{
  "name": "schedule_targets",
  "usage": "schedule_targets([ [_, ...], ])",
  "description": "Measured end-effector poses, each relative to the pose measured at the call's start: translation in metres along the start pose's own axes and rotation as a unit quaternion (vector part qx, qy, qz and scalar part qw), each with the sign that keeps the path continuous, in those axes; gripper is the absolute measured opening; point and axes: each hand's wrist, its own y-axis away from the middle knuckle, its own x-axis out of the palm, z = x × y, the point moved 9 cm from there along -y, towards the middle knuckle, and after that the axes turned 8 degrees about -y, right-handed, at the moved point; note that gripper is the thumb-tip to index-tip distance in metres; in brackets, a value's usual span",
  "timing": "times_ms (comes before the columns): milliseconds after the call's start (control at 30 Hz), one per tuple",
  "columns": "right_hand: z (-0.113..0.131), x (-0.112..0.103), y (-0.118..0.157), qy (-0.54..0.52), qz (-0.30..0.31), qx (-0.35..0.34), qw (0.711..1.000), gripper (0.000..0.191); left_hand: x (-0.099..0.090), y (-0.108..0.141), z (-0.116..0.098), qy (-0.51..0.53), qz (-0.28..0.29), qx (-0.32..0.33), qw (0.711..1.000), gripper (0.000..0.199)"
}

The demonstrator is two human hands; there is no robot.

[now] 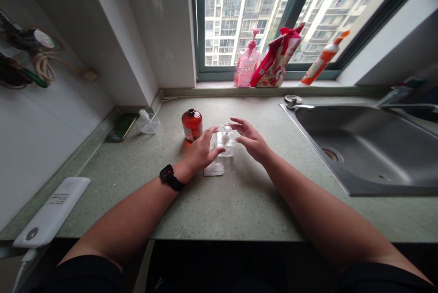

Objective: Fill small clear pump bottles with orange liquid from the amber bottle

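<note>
A clear square bottle with a white pump top (225, 143) stands upright on the green speckled counter (219, 211). My left hand (201, 150), with a black watch on its wrist, is at the bottle's left side, fingers apart and holding nothing. On the other side, my right hand (252, 140) has its fingers spread near the pump head and is also unfilled. Just in front of the bottle lies a folded white cloth or tissue (214, 169). A red-amber bottle without a cap (192, 125) stands behind my left hand.
At the left are another clear pump container (148, 122), a phone (122, 127) and a white power bank (53, 211) with a cable. A steel sink (372, 147) is at the right. A pink pump bottle (247, 65), a red bag (278, 58) and an orange-white bottle (321, 61) line the windowsill.
</note>
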Motion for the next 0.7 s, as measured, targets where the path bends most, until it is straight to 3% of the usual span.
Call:
schedule_targets([
  [100,-0.002,0.008,0.001,0.002,0.037,0.005,0.999,0.063,0.0,0.0,0.0,-0.001,0.002,0.0,1.0,0.07],
  [300,-0.001,-0.014,-0.001,0.041,-0.004,-0.027,0.999,0.052,0.001,0.0,0.001,-0.011,-0.005,0.006,1.0,0.07],
  [500,-0.002,0.007,-0.003,0.084,0.06,-0.042,0.994,0.046,0.001,0.0,0.002,-0.007,-0.009,0.002,1.0,0.068],
  [700,0.005,0.006,-0.008,0.178,-0.002,-0.074,0.981,0.042,0.003,0.0,0.004,-0.005,-0.004,-0.002,1.0,0.069],
])
